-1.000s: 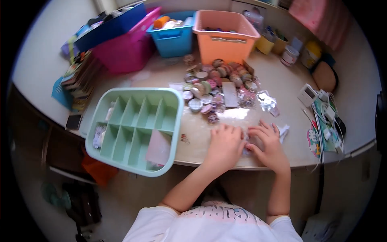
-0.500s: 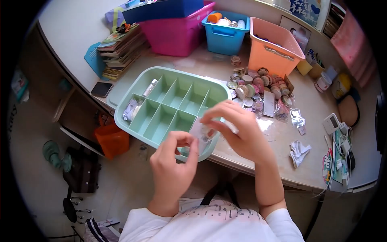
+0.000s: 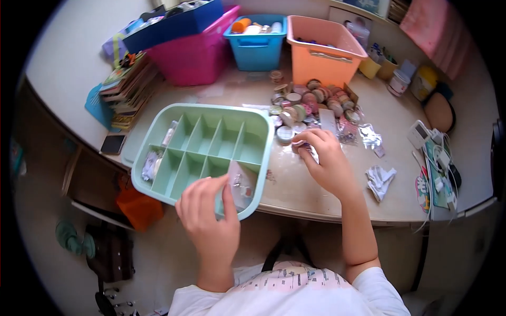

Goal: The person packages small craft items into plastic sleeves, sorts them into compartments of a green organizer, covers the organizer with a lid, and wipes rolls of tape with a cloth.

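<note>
My left hand (image 3: pixel 208 224) is at the front right of the light green divided box (image 3: pixel 203 107), thumb and fingers pinched at the edge of a clear plastic packet (image 3: pixel 241 188). The packet has a whitish backing and small items inside, and stands in the front right compartment. Over the desk, my right hand (image 3: pixel 329 160) closes its fingertips on a small roll of tape (image 3: pixel 301 146), partly hidden by the fingers. Just behind it lies a pile of tape rolls (image 3: pixel 308 102) in pinks, browns and greens, with several small plastic packets.
Behind the pile stand an orange bin (image 3: pixel 321 66), a blue basket (image 3: pixel 258 52) and a magenta bin (image 3: pixel 184 63). A phone (image 3: pixel 113 145) and stacked books (image 3: pixel 124 97) lie left. At right are crumpled white material (image 3: pixel 380 181) and white cables (image 3: pixel 443 158).
My right hand has moved from above the box's right edge to the desk and now grips a tape roll. My left hand stays near the packet. The view has shifted.
</note>
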The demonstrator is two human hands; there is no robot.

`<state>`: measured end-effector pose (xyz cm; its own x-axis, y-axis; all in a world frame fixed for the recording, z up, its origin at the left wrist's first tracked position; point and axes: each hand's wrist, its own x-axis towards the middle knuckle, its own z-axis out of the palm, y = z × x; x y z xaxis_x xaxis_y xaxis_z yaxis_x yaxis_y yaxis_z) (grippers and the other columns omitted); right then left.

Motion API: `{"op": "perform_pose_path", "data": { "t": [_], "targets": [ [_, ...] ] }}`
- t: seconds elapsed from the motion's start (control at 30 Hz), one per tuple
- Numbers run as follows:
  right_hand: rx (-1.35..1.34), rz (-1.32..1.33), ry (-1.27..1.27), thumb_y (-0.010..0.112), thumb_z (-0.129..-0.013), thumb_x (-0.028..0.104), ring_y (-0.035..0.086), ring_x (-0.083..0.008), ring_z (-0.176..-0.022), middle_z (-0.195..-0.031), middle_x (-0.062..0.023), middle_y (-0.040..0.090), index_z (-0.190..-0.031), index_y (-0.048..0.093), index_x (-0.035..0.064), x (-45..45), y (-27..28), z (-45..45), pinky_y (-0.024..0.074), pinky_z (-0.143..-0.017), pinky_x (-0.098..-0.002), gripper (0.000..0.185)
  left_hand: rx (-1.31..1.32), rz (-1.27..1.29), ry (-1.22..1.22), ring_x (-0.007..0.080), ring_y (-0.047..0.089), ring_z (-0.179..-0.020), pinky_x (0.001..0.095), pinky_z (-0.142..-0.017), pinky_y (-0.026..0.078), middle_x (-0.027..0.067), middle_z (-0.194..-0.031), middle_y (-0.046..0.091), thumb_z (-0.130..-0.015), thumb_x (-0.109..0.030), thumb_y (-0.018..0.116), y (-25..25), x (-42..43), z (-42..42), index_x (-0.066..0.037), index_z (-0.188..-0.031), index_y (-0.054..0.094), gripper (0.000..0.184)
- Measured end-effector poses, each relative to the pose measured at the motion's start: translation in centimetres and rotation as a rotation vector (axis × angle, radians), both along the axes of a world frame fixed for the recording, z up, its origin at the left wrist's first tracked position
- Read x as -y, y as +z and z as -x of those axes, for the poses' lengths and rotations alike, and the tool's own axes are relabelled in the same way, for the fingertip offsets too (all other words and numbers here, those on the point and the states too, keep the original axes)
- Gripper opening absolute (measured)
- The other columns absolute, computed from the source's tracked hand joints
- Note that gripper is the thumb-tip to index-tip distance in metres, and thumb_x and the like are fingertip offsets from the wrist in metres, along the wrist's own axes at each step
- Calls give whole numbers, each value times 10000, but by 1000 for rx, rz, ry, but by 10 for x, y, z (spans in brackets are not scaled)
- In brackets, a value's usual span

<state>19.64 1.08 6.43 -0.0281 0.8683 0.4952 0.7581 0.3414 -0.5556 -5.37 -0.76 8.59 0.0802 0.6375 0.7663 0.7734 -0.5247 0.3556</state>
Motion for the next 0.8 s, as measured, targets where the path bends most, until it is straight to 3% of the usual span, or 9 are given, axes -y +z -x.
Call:
{"op": "perform_pose_path", "data": {
  "t": [0.07, 0.13, 0.33, 0.37, 0.47, 0.5, 0.6, 0.67, 0.8],
  "targets": [
    [169, 131, -190, 704, -890, 43, 592, -388, -1180, -1272, -146, 654, -1272, 677, 87, 10, -14, -10, 473, -1050, -482, 386, 26, -144, -274, 345, 698, -982, 438, -913, 525, 74, -1006, 736, -834, 65, 730, -5, 15, -21, -63, -1056, 738, 256],
    [133, 115, -115, 759, -846, 68, 581, -409, -1201, -1337, -188, 603, -1351, 639, 83, 12, -28, -8, 500, -1048, -482, 519, 101, -94, -651, 304, 706, -887, 412, -837, 557, 86, -1002, 722, -838, 68, 733, -20, 20, -47, -41, -1071, 726, 256],
    [-111, 178, -203, 785, -821, 42, 615, -402, -1142, -1253, -196, 634, -1448, 578, 103, 17, -35, -22, 516, -1024, -467, 663, 166, 242, -631, 252, 699, -804, 347, -725, 577, 122, -976, 692, -874, 10, 778, -59, 9, -101, -31, -1205, 696, 343],
    [-155, 190, -217, 787, -820, 37, 631, -387, -1115, -1209, -195, 648, -1496, 541, 118, 23, -29, -24, 523, -1011, -464, 724, 153, 311, -628, 297, 691, -878, 380, -776, 577, 148, -1047, 682, -893, -13, 773, -66, 5, -103, -27, -1301, 648, 428],
    [-260, 254, -213, 790, -822, 21, 663, -355, -1078, -1172, -191, 675, -1579, 469, 145, 44, -19, -33, 540, -992, -447, 831, 78, 284, -614, 336, 677, -996, 412, -846, 571, 178, -1167, 658, -900, -19, 762, -70, -11, -109, -19, -1353, 610, 478],
    [-317, 305, -184, 790, -825, 11, 679, -337, -1069, -1181, -189, 687, -1612, 433, 158, 51, -18, -38, 550, -987, -434, 876, 46, 441, -646, 376, 640, -1145, 459, -971, 538, 194, -1278, 626, -900, -48, 762, -70, -13, -108, -10, -1374, 591, 505],
    [-290, 202, -86, 794, -841, 2, 705, -312, -1064, -1274, -189, 695, -1623, 423, 163, 68, -25, -44, 564, -982, -408, 880, -82, 376, -706, 407, 581, -1224, 508, -1060, 470, 196, -1335, 594, -885, -91, 770, -71, -25, -113, -10, -1399, 572, 557],
    [-340, 208, -103, 796, -884, 67, 713, -305, -1082, -1328, -186, 696, -1581, 491, 141, 79, -18, -54, 567, -981, -392, 765, -98, 392, -737, 395, 564, -1257, 512, -1077, 456, 193, -1377, 581, -878, -111, 785, -63, -30, -120, -23, -1418, 572, 587],
    [-290, 100, -429, 782, -920, 188, 695, -323, -1106, -1302, -179, 710, -1401, 658, 75, 68, -8, -95, 559, -977, -405, 509, -155, 383, -830, 391, 599, -1233, 476, -1064, 492, 166, -1372, 622, -875, -140, 806, -55, -38, -138, -74, -1378, 639, 534]
  ]
}}
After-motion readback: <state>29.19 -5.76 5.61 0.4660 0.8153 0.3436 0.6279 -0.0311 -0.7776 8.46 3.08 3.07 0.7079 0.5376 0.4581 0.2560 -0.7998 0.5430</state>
